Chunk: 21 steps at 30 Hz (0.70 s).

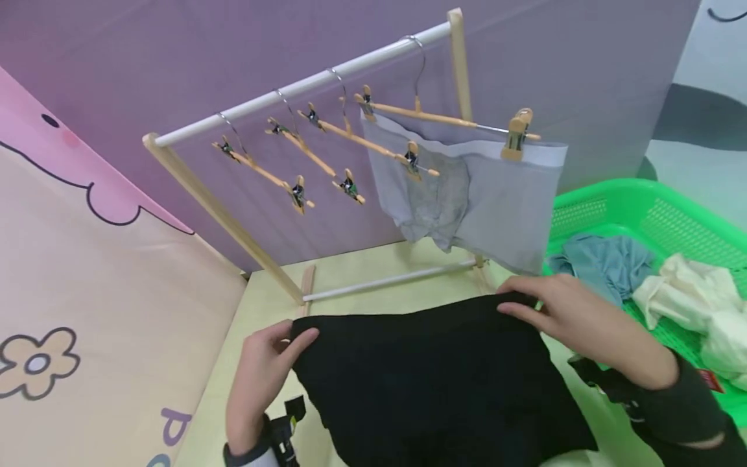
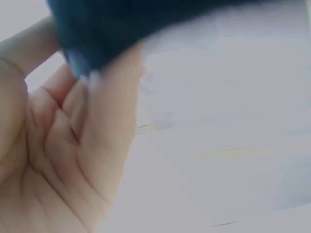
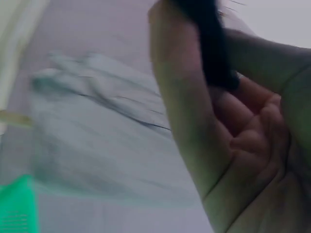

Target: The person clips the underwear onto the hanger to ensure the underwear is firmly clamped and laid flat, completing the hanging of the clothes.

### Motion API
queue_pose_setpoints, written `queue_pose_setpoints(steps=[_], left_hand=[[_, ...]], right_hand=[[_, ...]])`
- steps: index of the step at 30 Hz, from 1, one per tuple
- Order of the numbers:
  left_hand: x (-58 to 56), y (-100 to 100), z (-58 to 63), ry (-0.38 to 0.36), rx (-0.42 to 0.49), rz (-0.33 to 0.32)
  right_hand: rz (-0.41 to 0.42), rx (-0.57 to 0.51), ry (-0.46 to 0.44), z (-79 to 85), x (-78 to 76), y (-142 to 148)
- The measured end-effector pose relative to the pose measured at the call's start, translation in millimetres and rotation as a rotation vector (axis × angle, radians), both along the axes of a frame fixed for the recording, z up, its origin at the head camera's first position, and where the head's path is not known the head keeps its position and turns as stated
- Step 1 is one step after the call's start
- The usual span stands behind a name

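Note:
A black cloth garment (image 1: 432,383) is spread wide between my two hands. At its upper left corner my left hand (image 1: 259,373) pinches the edge between thumb and fingers. The upper right corner is pinched by my right hand (image 1: 574,318), just below a hanging pair of light grey shorts (image 1: 513,201). In the left wrist view, dark fabric (image 2: 126,24) crosses the fingertips, washed out and blurred. The right wrist view shows a dark fold (image 3: 211,48) between thumb and fingers, with the grey shorts (image 3: 107,141) behind. The garment's lower edge runs partly out of the head view.
A wooden rack with a white rail (image 1: 309,81) stands ahead. Three bare clip hangers (image 1: 265,172) hang at its left; another clip hanger (image 1: 432,115) holds the shorts. At right, a green basket (image 1: 618,194) contains blue cloth (image 1: 609,263) and cream cloth (image 1: 679,292).

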<state>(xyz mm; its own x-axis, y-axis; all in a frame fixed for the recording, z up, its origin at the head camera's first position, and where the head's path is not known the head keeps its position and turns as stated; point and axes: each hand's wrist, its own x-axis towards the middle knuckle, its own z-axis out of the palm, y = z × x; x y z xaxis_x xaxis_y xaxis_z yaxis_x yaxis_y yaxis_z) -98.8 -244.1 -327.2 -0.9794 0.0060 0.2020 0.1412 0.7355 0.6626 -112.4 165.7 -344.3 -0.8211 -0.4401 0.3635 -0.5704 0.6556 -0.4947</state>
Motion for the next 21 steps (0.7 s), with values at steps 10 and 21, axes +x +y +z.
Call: queue_pose_setpoints(steps=[10, 21], left_hand=[[-60.6, 38, -70.3, 0.238, -0.388, 0.226], [-62.3, 44, -90.9, -0.206, -0.375, -0.167]], right_hand=[[-0.136, 0.138, 0.167, -53.6, -29.9, -47], [0.031, 0.258, -0.091, -73.7, -25.9, -61]])
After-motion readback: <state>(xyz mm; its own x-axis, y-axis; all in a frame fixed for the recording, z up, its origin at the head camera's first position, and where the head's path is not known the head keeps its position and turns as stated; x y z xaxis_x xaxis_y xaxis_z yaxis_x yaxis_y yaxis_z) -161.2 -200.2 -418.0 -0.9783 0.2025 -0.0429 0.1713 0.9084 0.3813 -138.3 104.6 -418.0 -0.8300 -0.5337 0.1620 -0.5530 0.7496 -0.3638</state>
